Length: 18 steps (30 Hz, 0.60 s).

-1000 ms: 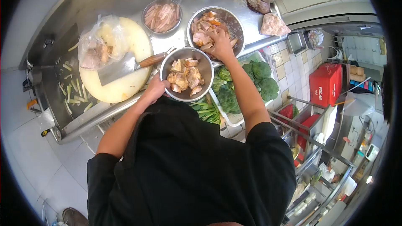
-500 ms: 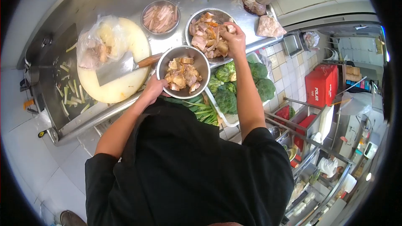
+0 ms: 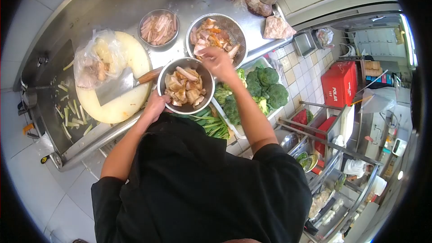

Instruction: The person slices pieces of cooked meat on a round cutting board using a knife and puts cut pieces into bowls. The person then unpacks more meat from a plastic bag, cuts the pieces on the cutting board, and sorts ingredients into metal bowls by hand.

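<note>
My left hand [image 3: 156,106] grips the near-left rim of a steel bowl [image 3: 211,96] and keeps it tilted towards me. Chopped cooked meat pieces [image 3: 185,85] lie inside it. Just above and right of this bowl is my right hand [image 3: 219,64], over the near rim of a perforated steel colander [image 3: 239,33]. Its fingers are bent and blurred, so whether they hold a piece is unclear. More meat chunks [image 3: 211,36] with orange bits fill part of the colander. Left of the bowl, a cleaver [image 3: 119,86] with a wooden handle rests on a round cutting board [image 3: 135,56].
A plastic bag of meat [image 3: 101,58] lies on the board. Behind stands a bowl of pale meat strips [image 3: 158,28]. Broccoli [image 3: 273,94] in a white tray and green stalks [image 3: 209,123] sit below the steel counter's edge [image 3: 108,132]. Vegetable scraps [image 3: 74,112] litter the sink.
My right hand has drawn back from inside the colander to its near rim, beside the bowl. The bowl holds more meat, the colander less. The view has shifted slightly.
</note>
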Available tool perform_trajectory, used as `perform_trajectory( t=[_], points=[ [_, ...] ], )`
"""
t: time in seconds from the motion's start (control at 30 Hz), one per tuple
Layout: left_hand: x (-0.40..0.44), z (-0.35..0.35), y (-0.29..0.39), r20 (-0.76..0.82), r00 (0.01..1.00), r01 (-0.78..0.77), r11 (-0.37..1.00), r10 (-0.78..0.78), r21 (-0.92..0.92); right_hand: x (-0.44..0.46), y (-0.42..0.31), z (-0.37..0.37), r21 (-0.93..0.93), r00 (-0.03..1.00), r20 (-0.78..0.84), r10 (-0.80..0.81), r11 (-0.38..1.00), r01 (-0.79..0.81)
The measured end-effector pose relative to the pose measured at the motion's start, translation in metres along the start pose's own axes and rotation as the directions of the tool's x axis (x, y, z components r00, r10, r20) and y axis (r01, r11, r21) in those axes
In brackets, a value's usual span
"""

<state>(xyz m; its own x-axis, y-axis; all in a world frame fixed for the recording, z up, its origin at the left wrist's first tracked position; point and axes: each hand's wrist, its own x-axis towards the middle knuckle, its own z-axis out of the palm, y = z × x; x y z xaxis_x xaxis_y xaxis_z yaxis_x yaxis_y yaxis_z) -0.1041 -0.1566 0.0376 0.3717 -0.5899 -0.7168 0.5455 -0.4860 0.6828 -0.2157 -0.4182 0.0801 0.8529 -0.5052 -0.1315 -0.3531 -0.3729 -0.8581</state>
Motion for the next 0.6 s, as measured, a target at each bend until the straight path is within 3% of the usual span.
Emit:
perform_trajectory(
  t=[0.03, 0.1, 0.2, 0.33, 0.43, 0.47, 0.57, 0.6],
  points=[
    [0.001, 0.0, 0.0, -0.008, 1.0, -0.007, 1.0, 0.007, -0.004, 0.009, 0.008, -0.018, -0.097, 0.995, -0.075, 0.058, 0.993, -0.065],
    [0.0, 0.003, 0.0, -0.026, 0.999, -0.023, 1.0, 0.023, -0.011, 0.023, 0.06, -0.043, -0.629, 0.988, -0.121, -0.094, 0.777, -0.003],
    [-0.009, 0.013, 0.011, -0.053, 0.998, -0.042, 0.998, 0.039, -0.053, 0.025, 0.093, -0.053, -0.911, 0.993, 0.114, -0.016, 0.397, 0.111],
    [0.003, 0.01, 0.004, 0.004, 1.0, -0.01, 0.998, 0.01, -0.056, 0.039, 0.106, -0.065, -0.867, 0.98, 0.164, 0.116, 0.49, 0.087],
    [0.005, 0.014, 0.005, -0.02, 1.0, 0.02, 0.997, -0.021, -0.075, 0.057, 0.102, -0.082, -0.905, 0.979, 0.044, 0.198, 0.424, -0.045],
    [0.006, 0.018, 0.006, -0.059, 0.998, -0.009, 0.994, 0.003, -0.108, 0.06, 0.1, -0.088, -0.799, 0.985, -0.084, 0.154, 0.58, -0.159],
    [0.008, 0.02, 0.007, -0.057, 0.998, -0.007, 0.994, 0.001, -0.107, 0.082, 0.094, -0.099, -0.687, 0.974, -0.148, 0.169, 0.691, -0.224],
    [0.008, 0.022, 0.007, -0.065, 0.998, -0.01, 0.994, 0.003, -0.11, 0.088, 0.069, -0.097, -0.567, 0.942, -0.112, 0.315, 0.758, -0.321]
  ],
)
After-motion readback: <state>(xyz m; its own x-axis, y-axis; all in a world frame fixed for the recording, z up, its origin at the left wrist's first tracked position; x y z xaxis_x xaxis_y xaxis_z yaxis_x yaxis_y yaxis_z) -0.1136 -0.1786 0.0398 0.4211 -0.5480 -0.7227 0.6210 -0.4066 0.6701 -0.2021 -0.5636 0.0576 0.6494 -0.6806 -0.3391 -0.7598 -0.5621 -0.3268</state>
